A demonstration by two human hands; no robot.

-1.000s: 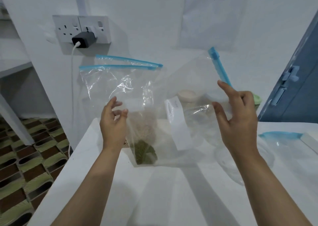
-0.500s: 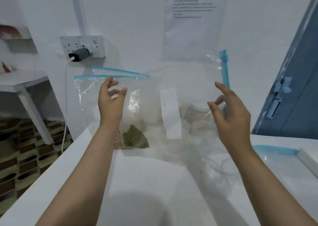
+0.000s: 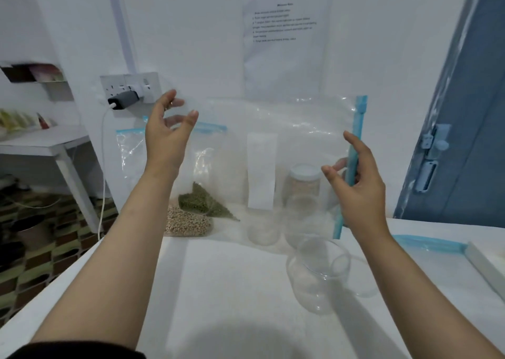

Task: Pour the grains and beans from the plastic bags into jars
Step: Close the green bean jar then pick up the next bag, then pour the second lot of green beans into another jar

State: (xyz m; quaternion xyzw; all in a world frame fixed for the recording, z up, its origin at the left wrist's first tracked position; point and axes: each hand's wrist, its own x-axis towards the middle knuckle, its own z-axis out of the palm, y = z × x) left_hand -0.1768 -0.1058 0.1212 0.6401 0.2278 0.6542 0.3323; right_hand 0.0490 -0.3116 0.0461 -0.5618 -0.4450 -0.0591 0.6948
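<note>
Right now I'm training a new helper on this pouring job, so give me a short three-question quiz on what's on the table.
1. True or false: the nearest glass jar already holds beans.
2. Which hand touches the blue zip strip of the big clear bag? A) left hand B) right hand
3. What colour are the beans lying above the tan grains in the bags near the wall?

Key: 1 false, it looks empty; 2 B; 3 green.
</note>
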